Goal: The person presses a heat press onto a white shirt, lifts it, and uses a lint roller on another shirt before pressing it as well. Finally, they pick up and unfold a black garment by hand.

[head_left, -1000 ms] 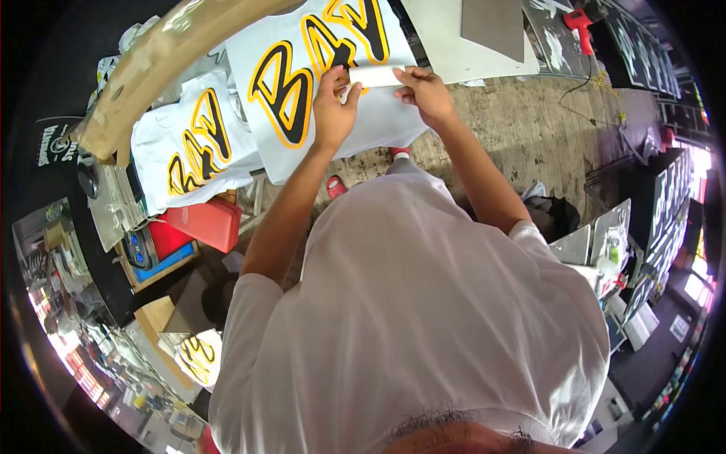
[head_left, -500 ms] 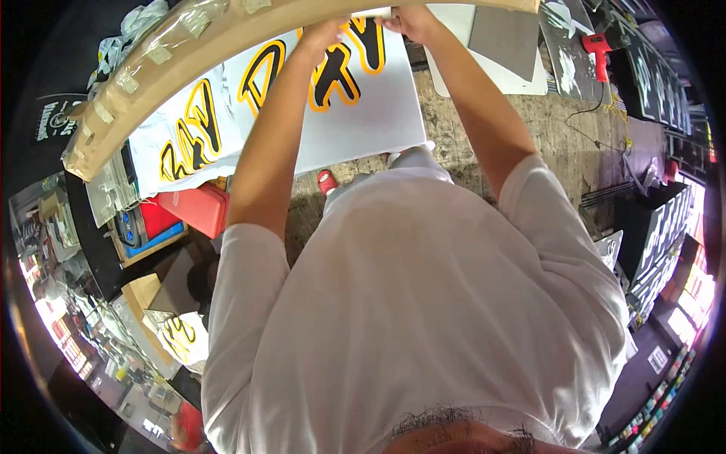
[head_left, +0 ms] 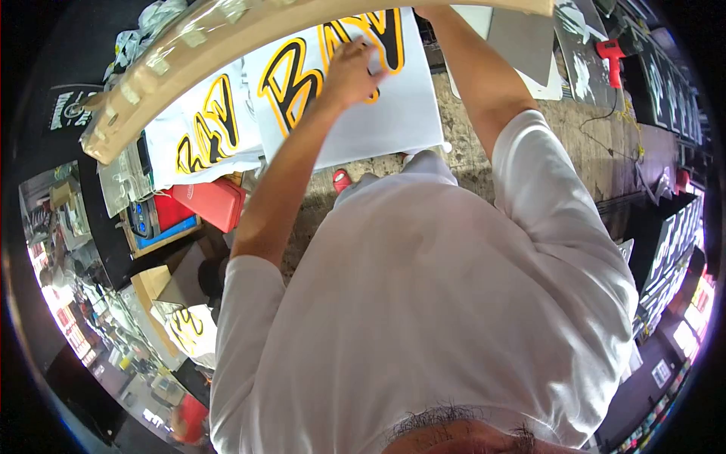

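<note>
On the upper edge of the already lettered BAY shirt (head_left: 393, 121), the left hand (head_left: 352, 72) presses with curled fingers, its hold unclear, the right hand hidden past the taped beam (head_left: 227, 34)

left arm (head_left: 291, 163): stretched forward, elbow slightly bent | left hand (head_left: 352, 72): back up, fingers curled down, grip unclear | right arm (head_left: 476, 72): reaching forward and higher, nearly straight | right hand: hidden at the upper edge

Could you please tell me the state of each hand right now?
Left hand: fingers curled, resting on the printed white shirt; whether it grips anything cannot be told.
Right hand: out of view, up past the wooden beam.
</note>
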The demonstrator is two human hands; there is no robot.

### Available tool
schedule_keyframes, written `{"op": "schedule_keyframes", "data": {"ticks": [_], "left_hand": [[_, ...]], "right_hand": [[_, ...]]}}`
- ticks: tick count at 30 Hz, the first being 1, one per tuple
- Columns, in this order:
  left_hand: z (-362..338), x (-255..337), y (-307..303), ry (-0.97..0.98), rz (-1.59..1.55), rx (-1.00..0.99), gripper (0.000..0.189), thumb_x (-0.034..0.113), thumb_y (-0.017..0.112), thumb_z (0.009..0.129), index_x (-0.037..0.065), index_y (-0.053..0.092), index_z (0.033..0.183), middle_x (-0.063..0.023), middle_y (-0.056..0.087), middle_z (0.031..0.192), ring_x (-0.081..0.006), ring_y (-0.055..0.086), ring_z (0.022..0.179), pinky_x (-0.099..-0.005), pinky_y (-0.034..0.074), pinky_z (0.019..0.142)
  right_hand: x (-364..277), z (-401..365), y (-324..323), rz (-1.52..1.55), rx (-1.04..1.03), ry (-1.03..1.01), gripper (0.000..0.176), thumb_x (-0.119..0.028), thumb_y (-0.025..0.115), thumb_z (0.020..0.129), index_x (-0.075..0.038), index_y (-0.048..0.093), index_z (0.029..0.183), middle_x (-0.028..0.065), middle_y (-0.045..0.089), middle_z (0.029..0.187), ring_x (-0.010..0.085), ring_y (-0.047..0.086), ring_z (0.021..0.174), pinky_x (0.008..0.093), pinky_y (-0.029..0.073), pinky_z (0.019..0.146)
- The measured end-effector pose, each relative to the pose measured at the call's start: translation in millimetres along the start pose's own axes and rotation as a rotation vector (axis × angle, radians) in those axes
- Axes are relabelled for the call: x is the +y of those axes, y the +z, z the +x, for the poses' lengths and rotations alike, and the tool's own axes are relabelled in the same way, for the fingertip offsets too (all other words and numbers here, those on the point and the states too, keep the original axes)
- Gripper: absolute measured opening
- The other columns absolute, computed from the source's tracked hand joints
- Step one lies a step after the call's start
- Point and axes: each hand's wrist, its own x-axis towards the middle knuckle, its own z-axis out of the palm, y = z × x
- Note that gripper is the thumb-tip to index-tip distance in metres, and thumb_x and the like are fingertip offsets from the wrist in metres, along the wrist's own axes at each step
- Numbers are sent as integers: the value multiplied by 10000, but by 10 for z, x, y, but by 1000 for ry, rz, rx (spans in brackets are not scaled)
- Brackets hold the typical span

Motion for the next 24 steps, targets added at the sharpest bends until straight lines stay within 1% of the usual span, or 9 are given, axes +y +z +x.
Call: {"op": "schedule_keyframes", "data": {"ticks": [4, 7, 9, 10, 13, 17, 21, 22, 24], "left_hand": [[-561, 334, -152, -51, 52, 15, 625, 372, 725, 844, 85, 528, 1363, -207, 434, 1460, -391, 378, 1360, -470, 305, 1134], [-812, 256, -66, -34, -226, 99, 596, 299, 742, 849, 89, 526, 1363, -182, 469, 1433, -346, 481, 1276, -436, 402, 1064], [-867, 120, -61, -366, -626, 375, 557, 232, 745, 860, 94, 536, 1358, -128, 551, 1346, -239, 572, 1126, -349, 480, 957], [-783, 115, -187, -527, -755, 441, 481, 229, 718, 887, 52, 565, 1307, -70, 612, 1211, -142, 583, 960, -283, 498, 814], [-585, -185, -423, -765, -1048, 338, 489, 368, 684, 912, -1, 600, 1223, -54, 609, 958, -119, 550, 865, -257, 460, 701], [-451, -452, -501, -733, -978, 362, 482, 444, 640, 924, -20, 643, 1055, -40, 603, 823, -113, 527, 783, -265, 426, 693], [-747, -444, -468, -838, -1252, -21, 435, 451, 625, 934, 33, 639, 1052, -20, 627, 882, -104, 599, 679, -251, 424, 595], [-902, -332, -458, -875, -1259, -14, 436, 450, 610, 942, 30, 632, 1057, -29, 642, 901, -116, 624, 685, -257, 426, 595], [-1257, -193, -495, -938, -1242, -59, 618, 584, 505, 950, 22, 637, 1172, -32, 679, 1017, -127, 624, 742, -266, 420, 670]], "right_hand": [[192, -138, -166, -228, 13, 110, 297, -238, 638, 943, -18, 604, 1141, 78, 693, 967, 162, 680, 761, 259, 515, 614], [463, -507, -355, -384, -20, 182, 288, -218, 647, 944, -9, 602, 1138, 86, 691, 968, 159, 683, 748, 229, 507, 602], [288, -1221, 156, -338, 63, 427, 283, -126, 673, 917, -3, 583, 1155, 97, 686, 1006, 180, 698, 788, 251, 524, 638], [243, -1470, 427, -380, 125, 487, 305, -164, 685, 921, -24, 583, 1172, 50, 659, 983, 135, 653, 795, 238, 503, 675], [542, -1505, 481, -393, -27, 490, 318, -170, 692, 913, -19, 570, 1166, 67, 669, 943, 147, 673, 785, 263, 524, 675], [686, -1471, 572, -460, -40, 525, 307, -180, 642, 953, -6, 558, 1193, 45, 635, 952, 124, 654, 794, 231, 537, 702], [504, -1907, 636, -457, -71, 697, 406, -334, 630, 960, 1, 578, 1184, 36, 630, 953, 108, 650, 788, 218, 530, 669], [538, -2032, 564, -453, -35, 752, 418, -371, 617, 963, -11, 593, 1173, 29, 632, 957, 108, 645, 780, 206, 504, 643], [337, -2436, 646, -456, -17, 807, 453, -426, 608, 955, -45, 588, 1200, 14, 630, 1004, 133, 638, 833, 236, 480, 649]]}}
